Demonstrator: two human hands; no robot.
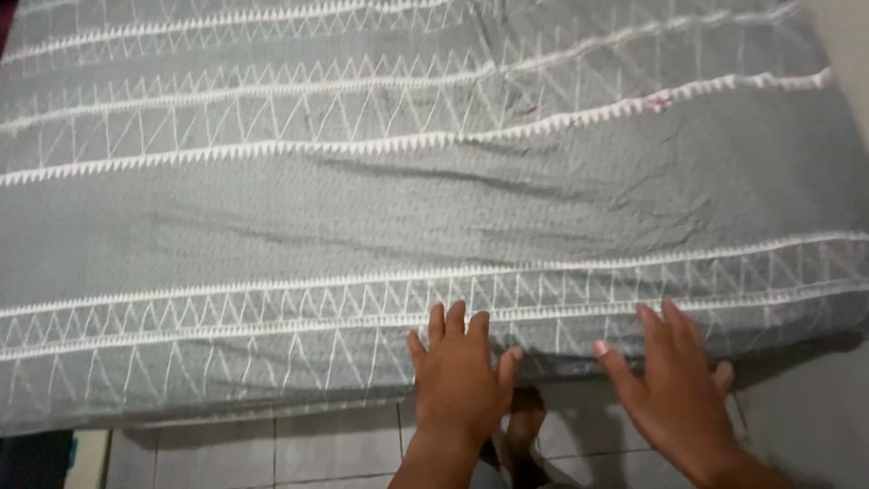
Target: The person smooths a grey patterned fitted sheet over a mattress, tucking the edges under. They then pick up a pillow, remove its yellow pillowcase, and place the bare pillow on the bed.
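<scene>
Mostly smoothed, the grey sheet [434, 208] keeps creases near the mattress's near edge, where left hand [460, 376] and right hand [674, 389] press flat, fingers spread, grasping nothing.

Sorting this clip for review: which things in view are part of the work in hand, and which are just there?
In use:
- grey bedsheet with white zigzag bands
- left hand, flat on the sheet's near edge
- right hand, flat on the same edge

Just there:
- tiled floor
- a foot below the edge
- wall
</scene>
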